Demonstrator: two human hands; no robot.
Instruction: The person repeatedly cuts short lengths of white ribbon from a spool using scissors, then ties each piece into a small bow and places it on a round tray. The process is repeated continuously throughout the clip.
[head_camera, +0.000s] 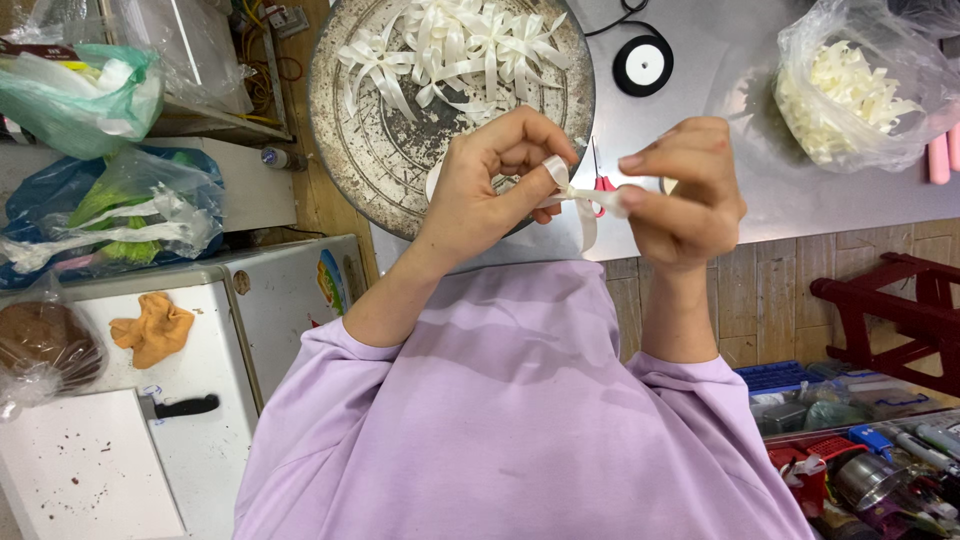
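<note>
Both my hands are raised in front of my lilac sweatshirt and pinch one short strip of cream ribbon (583, 205) between them. My left hand (495, 180) has the ribbon looped around its fingertips. My right hand (685, 190) grips the other end, and a tail of ribbon hangs down between the hands. Just beyond the hands lies a round worn metal tray (360, 130) holding a heap of finished cream ribbon bows (455, 45). Small red-handled scissors (603, 183) lie on the steel table, partly hidden behind the ribbon.
A ribbon spool (643, 64) sits on the steel table (720, 120). A clear bag of cream ribbon pieces (850, 95) lies at the far right. Plastic bags (90, 90) and a white cabinet (200, 400) are on the left, a red stool (900, 310) and tool boxes on the right.
</note>
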